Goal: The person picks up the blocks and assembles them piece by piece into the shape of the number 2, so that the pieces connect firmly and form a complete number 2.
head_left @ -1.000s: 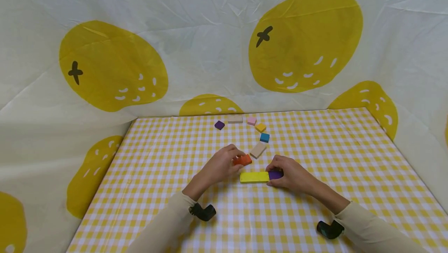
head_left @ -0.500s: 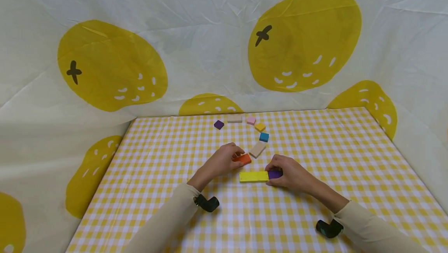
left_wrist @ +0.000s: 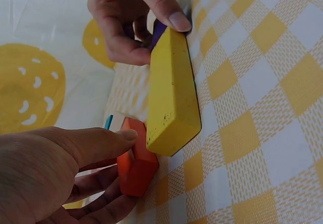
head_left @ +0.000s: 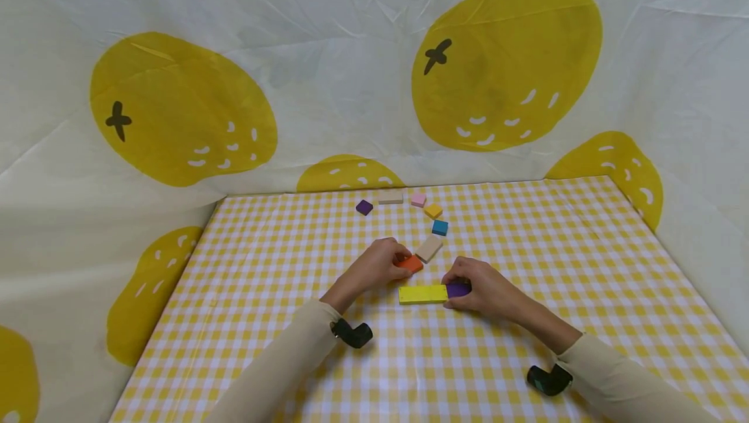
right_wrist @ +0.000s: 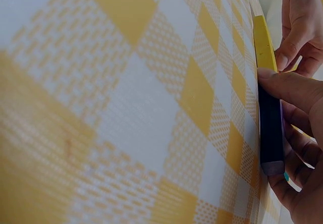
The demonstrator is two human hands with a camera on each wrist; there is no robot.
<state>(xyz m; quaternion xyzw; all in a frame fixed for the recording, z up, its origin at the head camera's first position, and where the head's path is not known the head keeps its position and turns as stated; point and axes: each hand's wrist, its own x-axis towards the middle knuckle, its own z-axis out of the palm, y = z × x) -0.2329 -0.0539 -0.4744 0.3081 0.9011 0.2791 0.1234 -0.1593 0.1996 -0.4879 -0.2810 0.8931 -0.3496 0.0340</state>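
Between thumb and fingers, my left hand (head_left: 379, 265) pinches an orange block (left_wrist: 139, 171) at its left end. The block's right end lies close to a slanted beige block (head_left: 430, 249); whether they touch I cannot tell. My right hand (head_left: 484, 288) grips a dark purple block (right_wrist: 271, 128) lying on the cloth. End to end with the purple one lies a long yellow block (head_left: 422, 294), and my right thumb reaches the seam between them. The left wrist view shows the yellow block (left_wrist: 171, 98) just beside the orange one, with only a corner of the purple block (left_wrist: 159, 31) visible.
Beyond the slanted beige block, a curved row runs back: a blue block (head_left: 440, 227), an orange-yellow block (head_left: 433, 211), a pink block (head_left: 418, 200), another beige block (head_left: 391, 197) and a small purple block (head_left: 365, 207). A checked tablecloth (head_left: 281, 267) covers the table; patterned fabric (head_left: 345, 98) hangs behind.
My left hand has shifted slightly right with the orange block, bringing it nearer the slanted beige block. The right hand keeps its hold on the purple block. The head view has drifted slightly.
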